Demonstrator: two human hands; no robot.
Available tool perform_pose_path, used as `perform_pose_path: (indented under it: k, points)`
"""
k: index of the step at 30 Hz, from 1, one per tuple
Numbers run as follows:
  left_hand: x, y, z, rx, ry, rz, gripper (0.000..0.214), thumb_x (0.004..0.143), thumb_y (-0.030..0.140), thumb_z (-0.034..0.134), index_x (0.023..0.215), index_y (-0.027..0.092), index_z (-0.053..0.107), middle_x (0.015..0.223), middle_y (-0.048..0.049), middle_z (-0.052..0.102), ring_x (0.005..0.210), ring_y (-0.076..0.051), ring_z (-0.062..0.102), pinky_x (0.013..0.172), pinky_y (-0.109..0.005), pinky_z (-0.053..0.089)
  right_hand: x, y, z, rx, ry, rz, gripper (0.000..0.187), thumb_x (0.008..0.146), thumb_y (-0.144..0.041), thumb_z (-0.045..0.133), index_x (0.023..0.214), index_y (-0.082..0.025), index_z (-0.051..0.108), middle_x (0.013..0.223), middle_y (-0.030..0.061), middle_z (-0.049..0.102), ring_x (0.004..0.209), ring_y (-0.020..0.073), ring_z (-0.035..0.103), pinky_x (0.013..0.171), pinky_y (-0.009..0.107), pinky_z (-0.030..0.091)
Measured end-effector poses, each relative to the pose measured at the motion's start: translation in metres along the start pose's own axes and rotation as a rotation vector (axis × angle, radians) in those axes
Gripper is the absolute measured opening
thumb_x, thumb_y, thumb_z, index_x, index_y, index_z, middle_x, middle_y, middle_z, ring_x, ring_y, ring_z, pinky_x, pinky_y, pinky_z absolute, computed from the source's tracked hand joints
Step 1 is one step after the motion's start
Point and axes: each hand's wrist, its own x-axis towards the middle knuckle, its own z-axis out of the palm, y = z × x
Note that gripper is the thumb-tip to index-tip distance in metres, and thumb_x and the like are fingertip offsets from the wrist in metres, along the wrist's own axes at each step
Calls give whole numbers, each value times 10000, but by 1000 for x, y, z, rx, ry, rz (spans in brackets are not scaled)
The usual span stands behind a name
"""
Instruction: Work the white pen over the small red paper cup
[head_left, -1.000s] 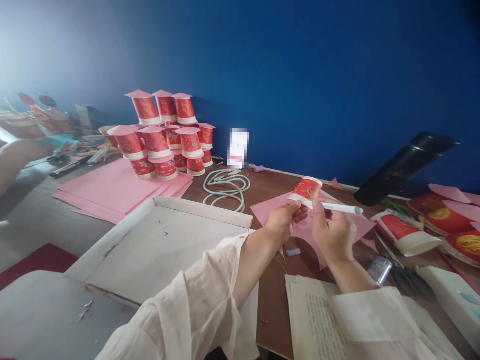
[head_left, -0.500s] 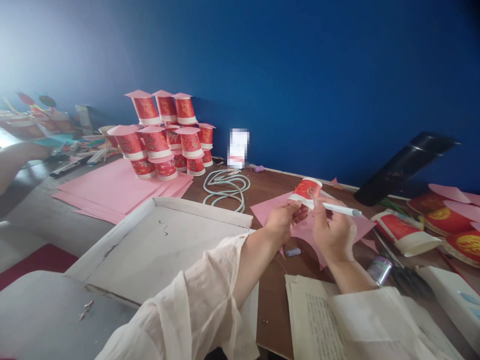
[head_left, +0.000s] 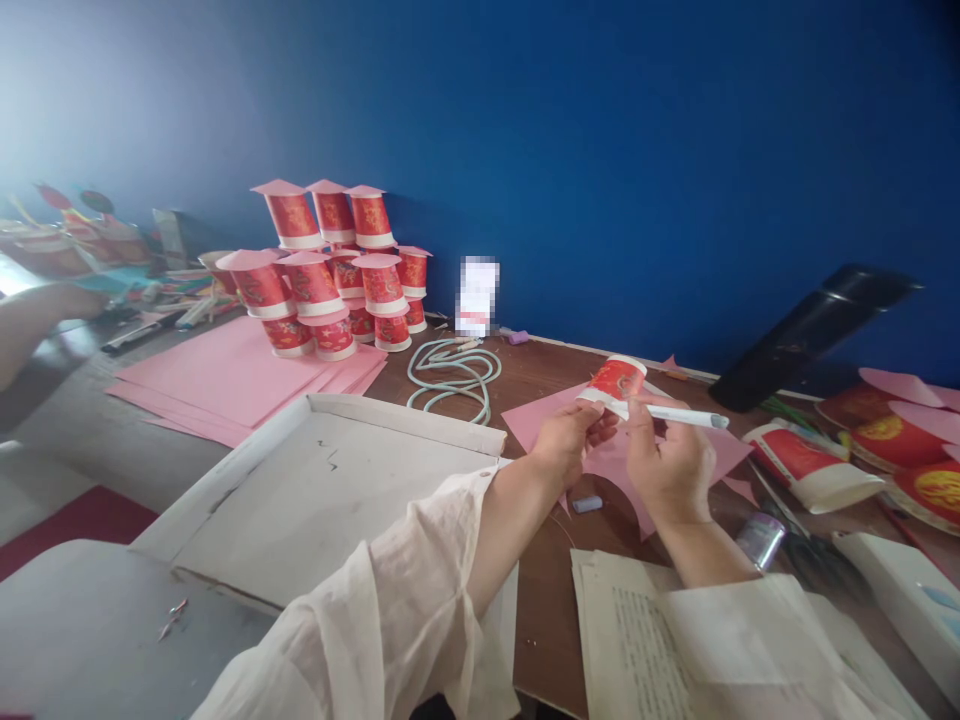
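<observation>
My left hand (head_left: 566,440) is closed around the lower edge of a red paper cup (head_left: 618,377) with gold print and a white rim. The cup lies tilted on its side above a cut pink paper sheet (head_left: 529,412). In my right hand (head_left: 671,468) I grip a slim white pen (head_left: 688,415), its front end meeting the cup's pale rim. My fingers hide the exact tip. Below my hands lies a small lilac cap-like piece (head_left: 587,504) on the brown table.
Stacked red cups (head_left: 313,290) with pink paper tops stand at the back left beside pink sheets (head_left: 202,375). A coiled cable (head_left: 454,375), a shallow white box lid (head_left: 262,500), printed pages (head_left: 626,630), scissors (head_left: 832,565) and a black flask (head_left: 814,335) surround me. Another person's arm (head_left: 37,315) is far left.
Hardly anything differs. The pen's rear end has shifted slightly right and up, and the cup has turned a touch in my hold.
</observation>
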Motion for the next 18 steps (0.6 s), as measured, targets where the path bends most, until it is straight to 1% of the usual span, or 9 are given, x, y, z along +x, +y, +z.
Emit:
perform_pose_path:
  k: [2,6,8,10,15,18]
  points:
    - [0,0,0,2,0,-4,78,762,104,612,687,103,635,670,-49,621,657,-114,607,819,-302,489,0,0,0,-5,11,1,284,883,-394,485,917,-168,655,911,103,706,829,211,657,722,318,485]
    - [0,0,-1,6,-5,3,91,772,101,601,690,97,641,653,-45,613,637,-107,599,809,-297,488,-1,1,1,6,-9,-25,274,883,-378,486,929,-165,652,904,101,708,830,210,661,713,313,493]
    - [1,0,-1,2,-14,6,84,770,101,605,696,96,645,655,-45,616,640,-108,599,801,-293,490,-1,2,1,6,8,-32,268,880,-369,490,932,-158,646,901,107,706,849,215,658,728,321,495]
    - [1,0,-1,-6,-10,2,75,764,98,613,697,96,646,663,-48,621,647,-109,602,796,-288,491,-1,1,1,25,30,-14,260,881,-363,492,942,-157,638,902,107,702,833,209,656,725,322,496]
    - [0,1,1,-32,25,-7,77,763,82,612,697,97,649,665,-43,621,630,-100,594,796,-280,493,0,-2,-1,101,62,78,259,892,-363,470,964,-155,606,815,81,682,668,164,629,647,306,492]
    - [-1,1,1,-35,24,-9,81,767,77,606,703,91,653,665,-46,621,629,-102,595,799,-285,496,0,-2,0,90,73,81,257,888,-364,472,957,-154,603,793,79,673,670,168,626,647,313,492]
